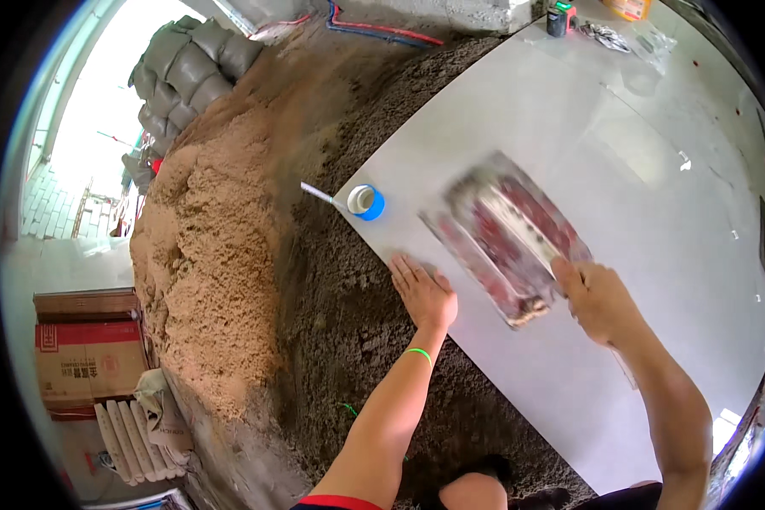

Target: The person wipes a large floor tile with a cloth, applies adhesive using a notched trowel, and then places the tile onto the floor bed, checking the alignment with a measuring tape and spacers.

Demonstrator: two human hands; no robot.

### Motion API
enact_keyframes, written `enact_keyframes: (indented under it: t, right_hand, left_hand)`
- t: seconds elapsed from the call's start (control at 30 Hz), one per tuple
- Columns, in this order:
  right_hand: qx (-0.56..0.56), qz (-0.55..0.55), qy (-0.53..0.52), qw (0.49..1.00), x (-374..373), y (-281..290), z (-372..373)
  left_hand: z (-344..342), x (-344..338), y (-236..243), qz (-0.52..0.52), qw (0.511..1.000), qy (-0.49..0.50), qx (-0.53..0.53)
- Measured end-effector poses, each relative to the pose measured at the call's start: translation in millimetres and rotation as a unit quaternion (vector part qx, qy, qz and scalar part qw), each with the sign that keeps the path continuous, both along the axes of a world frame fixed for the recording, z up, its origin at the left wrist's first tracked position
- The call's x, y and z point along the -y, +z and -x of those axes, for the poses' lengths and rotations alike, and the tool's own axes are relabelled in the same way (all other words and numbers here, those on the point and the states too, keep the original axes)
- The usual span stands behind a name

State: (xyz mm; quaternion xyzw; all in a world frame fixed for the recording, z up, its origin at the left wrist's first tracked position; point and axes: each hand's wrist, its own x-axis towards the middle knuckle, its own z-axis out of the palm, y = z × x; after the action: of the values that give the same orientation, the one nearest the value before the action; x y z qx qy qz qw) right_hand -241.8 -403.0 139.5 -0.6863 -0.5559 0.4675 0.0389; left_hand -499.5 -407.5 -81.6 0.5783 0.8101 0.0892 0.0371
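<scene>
Pale floor tile (654, 280), large and glossy, lies right of the sand heap (212, 229), with dark, damp bedding (340, 331) between the two and along its near edge. Sand heap taken as landmark for all places.

Right hand (599, 297): well to the right of the heap, over the tile. Fingers curled closely round the handle of a broad, flat hand tool (527, 223) with a mottled reddish back. Tool blurred; cannot tell whether its face touches the tile.

Left hand (422, 297): nearer the heap, at the tile edge facing it. Fingers stretched out, side by side, palm down; grasping nothing, apparently steadying.

Also noted: blue-and-white round object (378, 210) on the tile corner closest to the heap; stacked grey sacks (191, 68) beyond the heap's far end.

Handling, my judgement: tool face best met flat to the tile, since a tilted edge could chip or scratch it. Light, even contact, spread about. Left fingertips better clear of the tool's path and from under the edge. Round object probably wants shifting if work nears that corner.
</scene>
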Motion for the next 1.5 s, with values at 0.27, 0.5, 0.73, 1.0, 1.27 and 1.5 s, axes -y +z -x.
enact_keyframes:
  t: [0.27,0.5,0.73,1.0,1.27,1.5]
  right_hand:
    - [0.038,-0.135,-0.034,0.990,-38.2,-62.8,57.4]
    - [-0.124,-0.096,0.033,0.987,-104.2,-29.9,93.5]
    - [-0.019,-0.346,-0.048,0.937,-86.6,-47.7,95.6]
    - [-0.091,0.019,-0.048,0.995,-124.8,-49.8,106.4]
    - [0.066,-0.368,0.056,0.926,-101.4,-78.4,69.2]
    - [0.044,-0.078,0.013,0.996,-106.0,-129.4,111.9]
  left_hand:
    - [-6.3,-1.9,7.1,-0.043,0.999,-0.014,0.021]
    - [0.2,-1.4,13.9,-0.036,0.999,-0.003,0.028]
    - [-0.2,2.7,14.3,0.070,0.997,0.016,0.008]
    - [1.4,2.5,15.1,0.044,0.999,0.010,0.029]
    - [-16.1,-14.0,37.3,0.157,0.984,-0.046,-0.076]
    - [4.8,-6.8,4.3,0.025,0.999,0.014,0.043]
